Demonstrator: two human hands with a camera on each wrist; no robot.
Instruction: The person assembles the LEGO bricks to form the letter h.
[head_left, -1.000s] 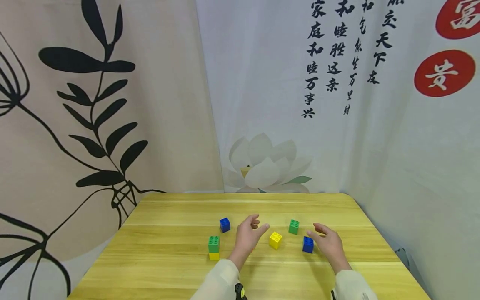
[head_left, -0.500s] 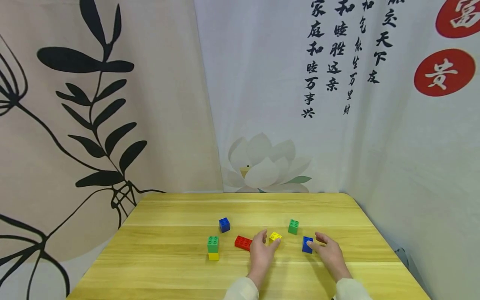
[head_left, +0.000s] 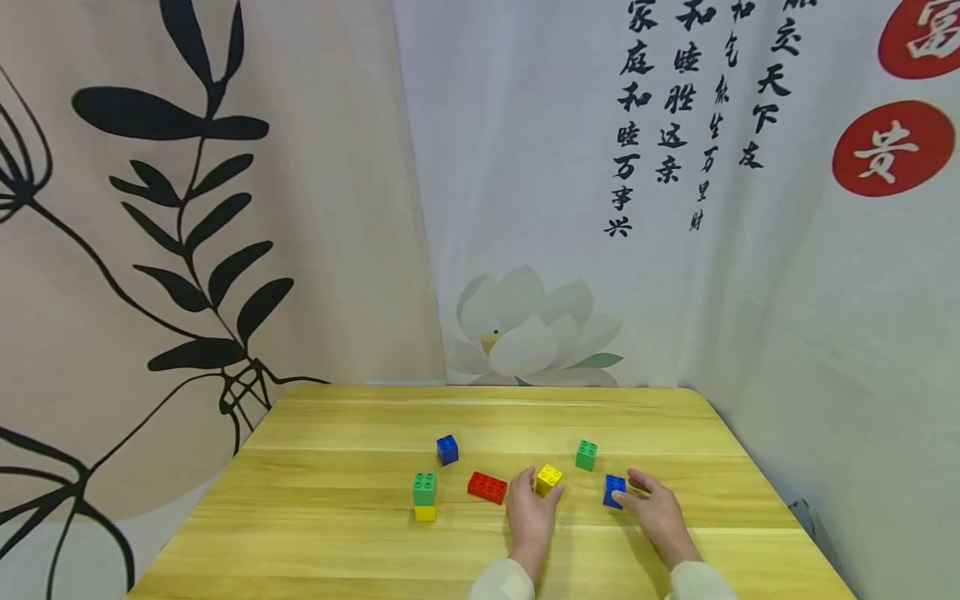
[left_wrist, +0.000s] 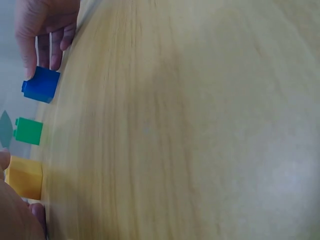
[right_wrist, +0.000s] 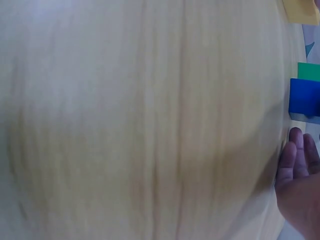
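Wood-grain desk (head_left: 360, 550), printed drapes (head_left: 360, 208) behind. Change: left hand (head_left: 531, 518) from over red brick (head_left: 486, 487) to yellow block (head_left: 549, 477), mid-desk — both hands now at blocks. Left fingers astride, grip: cannot tell; right hand (head_left: 662, 512) with fingers parted, thumb by nearer blue block (head_left: 614, 482), seemingly ungripped. Yellow block: studs up, askew, no clear long axis.
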